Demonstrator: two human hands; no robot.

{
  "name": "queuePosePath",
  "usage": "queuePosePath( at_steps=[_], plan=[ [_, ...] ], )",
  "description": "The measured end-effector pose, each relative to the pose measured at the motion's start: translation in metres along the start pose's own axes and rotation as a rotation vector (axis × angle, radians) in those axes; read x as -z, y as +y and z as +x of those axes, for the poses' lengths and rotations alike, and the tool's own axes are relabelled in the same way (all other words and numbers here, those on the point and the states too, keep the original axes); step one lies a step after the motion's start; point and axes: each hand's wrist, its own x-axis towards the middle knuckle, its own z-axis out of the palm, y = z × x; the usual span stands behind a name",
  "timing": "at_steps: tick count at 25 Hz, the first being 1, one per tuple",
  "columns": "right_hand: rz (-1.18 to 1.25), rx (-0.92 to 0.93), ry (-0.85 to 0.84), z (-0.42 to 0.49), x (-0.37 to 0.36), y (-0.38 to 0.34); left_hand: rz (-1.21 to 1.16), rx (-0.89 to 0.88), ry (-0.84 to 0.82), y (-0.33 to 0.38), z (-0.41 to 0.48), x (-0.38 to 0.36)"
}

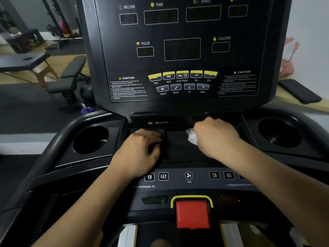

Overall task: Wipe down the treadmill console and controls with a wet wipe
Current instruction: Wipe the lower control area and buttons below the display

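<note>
The black treadmill console [181, 50] fills the upper view, with dark displays and a row of yellow and grey buttons [182, 75]. Below it lies a recessed black tray [179, 148]. My right hand [215, 136] is closed on a crumpled white wet wipe [192, 137] and presses it on the tray's right part. My left hand [140, 150] rests flat on the tray's left side, fingers curled over a small raised block, holding nothing that I can see. Nearer to me are number keys, a fan button [188, 175] and a red safety key [193, 214].
Round cup holders sit at the left [90, 139] and right [279, 132] of the tray. A dark phone [299, 90] lies on a wooden ledge at the right. A weight bench [71, 75] and a massage table [25, 61] stand on the gym floor to the left.
</note>
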Motion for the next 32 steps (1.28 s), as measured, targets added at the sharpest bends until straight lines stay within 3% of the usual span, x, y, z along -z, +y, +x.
queuePosePath(
  at_steps=[5,8,11,13,16,18,24,28,32],
  plan=[
    [0.381,-0.082,-0.167,-0.019,0.005,0.016,0.008,-0.008,0.004,0.000,0.000,-0.001],
    [0.275,-0.176,-0.104,-0.032,0.002,0.044,0.007,-0.014,0.016,0.000,0.001,-0.001],
    [-0.007,-0.289,0.017,-0.043,-0.009,0.064,0.020,-0.008,0.027,0.002,0.001,-0.001],
    [0.014,-0.203,0.042,-0.045,-0.016,0.048,0.031,-0.011,0.022,0.004,0.003,-0.002],
    [0.207,0.111,0.036,-0.049,-0.019,-0.016,0.047,-0.015,0.012,0.004,0.001,-0.001],
    [0.276,0.182,0.024,-0.056,-0.018,-0.041,0.043,-0.014,0.010,0.003,-0.001,0.000],
    [0.119,-0.171,0.137,-0.081,-0.015,0.031,0.033,-0.014,0.029,-0.001,0.001,-0.006],
    [0.118,-0.171,0.061,-0.060,-0.019,0.029,0.026,0.003,0.031,0.000,0.002,-0.007],
    [0.125,-0.098,0.106,-0.031,-0.019,0.008,0.024,-0.004,0.032,-0.001,0.001,-0.007]
  ],
)
